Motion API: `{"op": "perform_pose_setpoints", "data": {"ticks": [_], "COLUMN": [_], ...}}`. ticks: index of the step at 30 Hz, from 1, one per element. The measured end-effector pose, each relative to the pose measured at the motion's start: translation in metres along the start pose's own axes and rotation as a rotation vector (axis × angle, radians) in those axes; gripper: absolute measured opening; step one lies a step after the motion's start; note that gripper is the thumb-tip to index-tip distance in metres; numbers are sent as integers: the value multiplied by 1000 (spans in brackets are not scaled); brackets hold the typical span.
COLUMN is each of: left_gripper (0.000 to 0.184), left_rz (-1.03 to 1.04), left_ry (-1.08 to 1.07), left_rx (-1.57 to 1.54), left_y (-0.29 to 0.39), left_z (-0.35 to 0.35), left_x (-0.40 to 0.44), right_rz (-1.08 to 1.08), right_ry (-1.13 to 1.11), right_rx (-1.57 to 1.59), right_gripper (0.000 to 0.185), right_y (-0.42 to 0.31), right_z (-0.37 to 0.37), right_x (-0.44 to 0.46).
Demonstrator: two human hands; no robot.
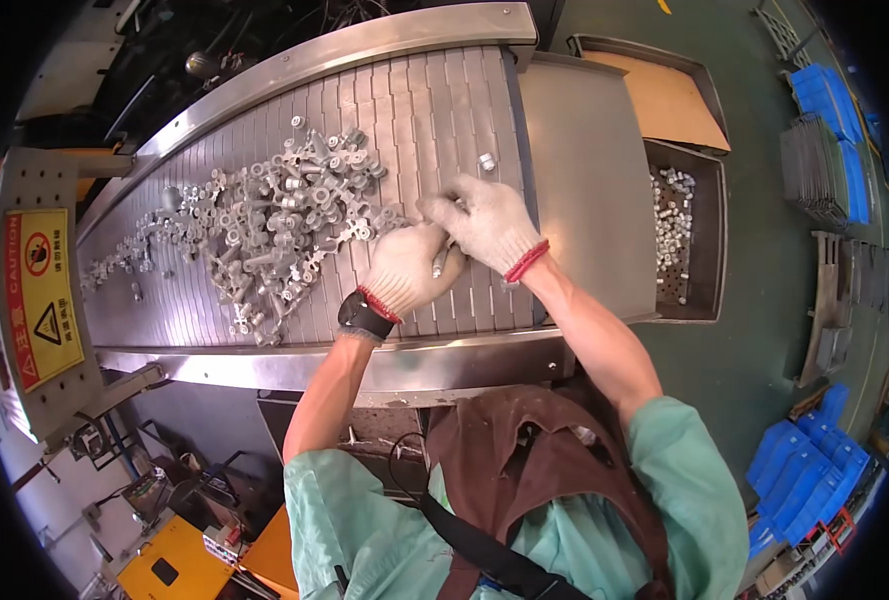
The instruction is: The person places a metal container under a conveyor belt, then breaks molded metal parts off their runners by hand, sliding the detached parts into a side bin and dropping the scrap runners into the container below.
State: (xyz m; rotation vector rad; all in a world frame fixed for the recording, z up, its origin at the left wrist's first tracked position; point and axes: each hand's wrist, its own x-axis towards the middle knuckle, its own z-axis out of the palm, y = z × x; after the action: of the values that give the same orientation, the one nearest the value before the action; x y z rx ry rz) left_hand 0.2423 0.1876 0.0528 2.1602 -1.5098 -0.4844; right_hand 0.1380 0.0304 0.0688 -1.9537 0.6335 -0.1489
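Observation:
Both my hands wear white knit gloves with red cuffs and meet above the slatted metal conveyor belt (433,110). My left hand (412,268) is closed around a small grey metal part (440,262), whose end shows between the fingers. Close against it, my right hand (490,220) has its fingers bent in a pinch; what they grip is hidden. A pile of grey metal castings (290,205), some joined in branched clusters, lies to the left of my hands. One loose short cylindrical piece (486,160) rests on the belt just beyond my right hand.
A flat metal plate (590,190) adjoins the belt's right end. Beyond it stand a metal bin (722,240) with many small parts and a tray lined with brown board (675,100). Steel rails (445,368) edge the belt. A yellow-red caution sign (45,295) stands at left.

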Motion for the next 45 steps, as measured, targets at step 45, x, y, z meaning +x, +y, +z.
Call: {"op": "perform_pose_setpoints", "data": {"ticks": [45], "left_gripper": [40], "left_rz": [-790], "left_ry": [238], "left_rx": [-944], "left_y": [24], "left_z": [-21], "left_x": [-83], "right_rz": [389], "right_ry": [-52], "right_rx": [1098], "right_gripper": [43], "right_y": [11], "right_z": [42], "right_x": [-63]}}
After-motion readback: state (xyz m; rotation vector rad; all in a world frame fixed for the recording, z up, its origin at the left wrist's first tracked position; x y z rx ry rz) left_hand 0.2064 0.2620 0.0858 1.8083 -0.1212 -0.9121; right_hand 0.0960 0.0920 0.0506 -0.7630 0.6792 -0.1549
